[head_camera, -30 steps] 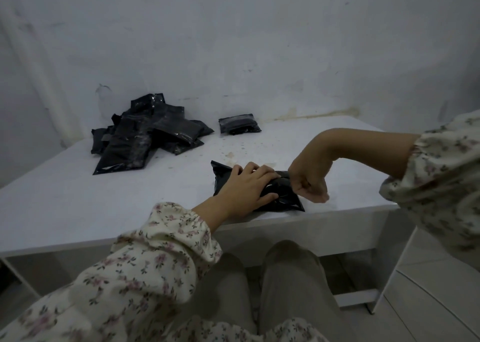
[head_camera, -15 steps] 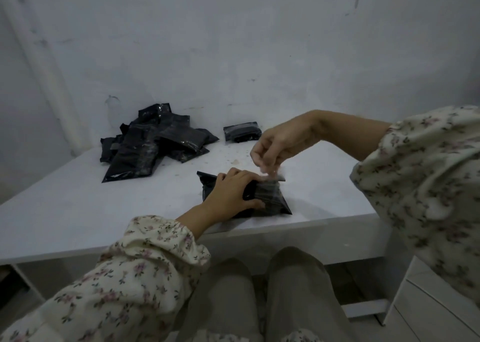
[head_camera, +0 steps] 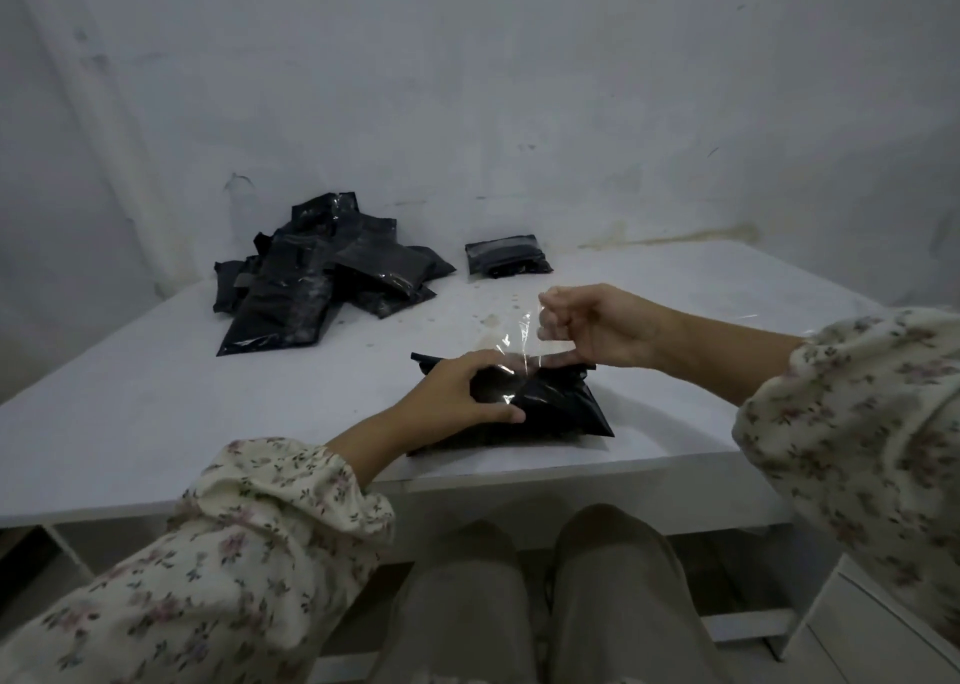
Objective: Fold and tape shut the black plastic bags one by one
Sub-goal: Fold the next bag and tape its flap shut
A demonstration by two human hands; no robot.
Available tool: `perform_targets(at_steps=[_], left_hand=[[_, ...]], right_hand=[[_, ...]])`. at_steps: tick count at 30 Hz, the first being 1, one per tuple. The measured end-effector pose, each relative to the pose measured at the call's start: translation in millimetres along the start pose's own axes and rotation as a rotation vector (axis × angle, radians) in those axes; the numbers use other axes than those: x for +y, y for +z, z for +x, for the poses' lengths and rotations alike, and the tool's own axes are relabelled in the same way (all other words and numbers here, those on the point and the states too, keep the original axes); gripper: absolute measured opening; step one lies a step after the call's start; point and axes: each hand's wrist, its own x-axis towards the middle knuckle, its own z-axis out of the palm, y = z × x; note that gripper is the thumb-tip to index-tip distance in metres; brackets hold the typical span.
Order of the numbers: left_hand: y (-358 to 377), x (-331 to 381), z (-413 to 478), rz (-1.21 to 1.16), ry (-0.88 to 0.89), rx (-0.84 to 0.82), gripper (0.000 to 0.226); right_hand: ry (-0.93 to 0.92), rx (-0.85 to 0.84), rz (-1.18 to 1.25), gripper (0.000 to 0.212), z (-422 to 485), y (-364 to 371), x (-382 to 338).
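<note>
White wall (head_camera: 467,86) behind, white table (head_camera: 208,397) in front of you. The folded bag (head_camera: 550,413) lies near the table's front edge, right of its middle. Your left hand (head_camera: 457,397) holds it down as it did a second ago, fingers (head_camera: 485,364) curled over the far side of the fold and thumb on the near side.

What has changed is your right hand (head_camera: 592,327). A second ago it was down low at the bag's right end, by the front edge. Now it is lifted above the bag's far side, its fingers pinching the top of a clear tape strip (head_camera: 522,340). The strip runs down from that pinch to the top of the bag. Its lower end looks to be touching the plastic just beside your left thumb, though the glare makes that hard to confirm.

So the fold is made, and the taping of this bag has begun but is not yet pressed down. Toward the far left corner the pile of black bags (head_camera: 322,278) waits, and a single bag (head_camera: 506,257) lies apart from it by the far edge.
</note>
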Motion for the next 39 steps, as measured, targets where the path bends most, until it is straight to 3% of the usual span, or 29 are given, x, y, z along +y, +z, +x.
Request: perform_targets(at_steps=[8, 13, 17, 24, 33, 39], left_hand=[[-21, -11, 0, -0.261, -0.023, -0.101, 0.035], [-19, -7, -3, -0.500, -0.028, -0.030, 0.057], [-14, -4, -1, -0.554, -0.062, 0.086, 0.019], [-24, -6, 0, -0.717, -0.155, 0.153, 0.021], [-27, -6, 0, -0.580, -0.233, 0.181, 0.028], [-15, -2, -8, -0.513, -0.198, 0.344, 0.040]], right_hand=[[0.035, 0.126, 0.173, 0.019, 5, -6, 6], [0.065, 0.217, 0.256, 0.011, 9, -8, 13], [0.064, 0.237, 0.271, 0.008, 11, -10, 14], [0.107, 0.281, 0.219, 0.015, 8, -17, 12], [0.270, 0.384, 0.124, 0.014, 4, -26, 22], [0.299, 0.361, 0.089, 0.017, 5, -25, 17]])
